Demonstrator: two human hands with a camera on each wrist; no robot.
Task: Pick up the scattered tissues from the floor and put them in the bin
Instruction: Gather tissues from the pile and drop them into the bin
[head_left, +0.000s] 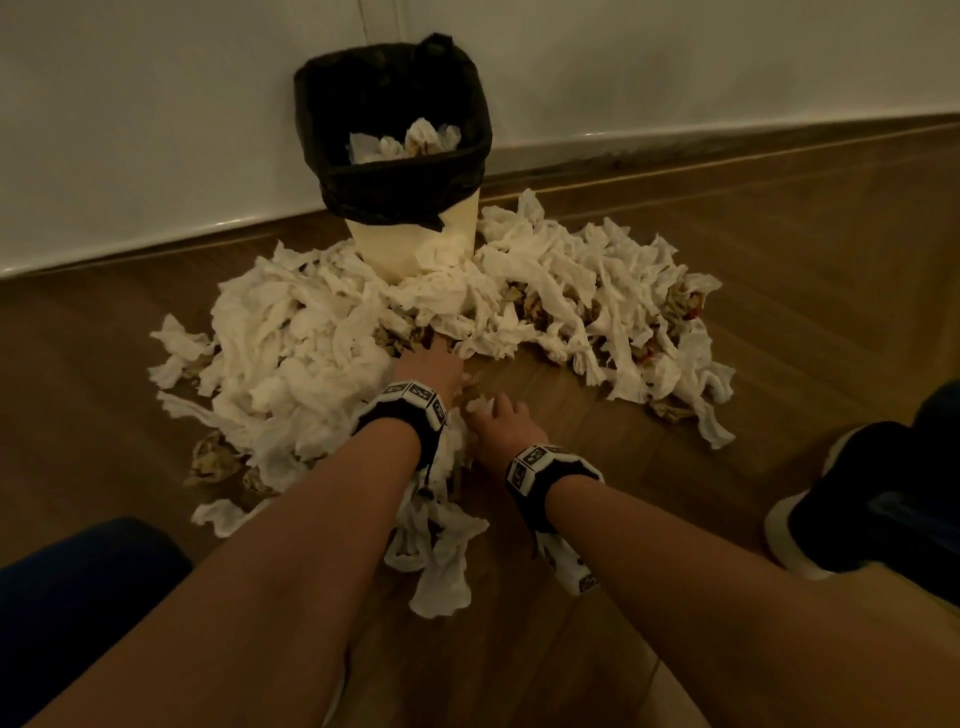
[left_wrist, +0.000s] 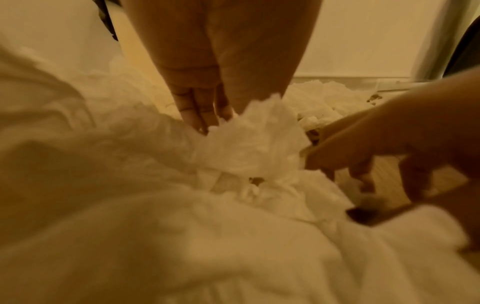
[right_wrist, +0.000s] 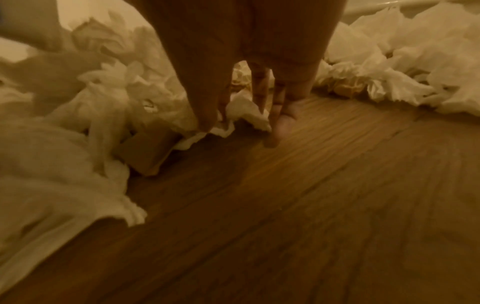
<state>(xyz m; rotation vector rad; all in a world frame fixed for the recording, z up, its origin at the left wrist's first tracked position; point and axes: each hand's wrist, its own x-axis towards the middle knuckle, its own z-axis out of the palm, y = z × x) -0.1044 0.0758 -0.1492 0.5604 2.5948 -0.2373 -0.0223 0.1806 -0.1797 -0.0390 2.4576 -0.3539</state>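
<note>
A cream bin (head_left: 410, 239) with a black liner (head_left: 395, 171) stands against the wall and has a few tissues inside. White crumpled tissues (head_left: 291, 332) lie heaped on the wooden floor around its base, to both sides. My left hand (head_left: 441, 345) reaches into the heap's near edge; in the left wrist view its fingers (left_wrist: 197, 111) are straight and press against a crumpled tissue (left_wrist: 252, 144). Just right of it, my right hand (head_left: 483, 408) pinches a small white tissue (right_wrist: 244, 115) between thumb and fingers (right_wrist: 280, 123) at floor level.
Brownish stained wads (head_left: 213, 462) lie mixed among the tissues. A dark shoe with a white sole (head_left: 852, 499) stands at the right, and a blue-clad knee (head_left: 78, 587) is at the lower left. Bare wood floor (head_left: 597, 431) shows right of my hands.
</note>
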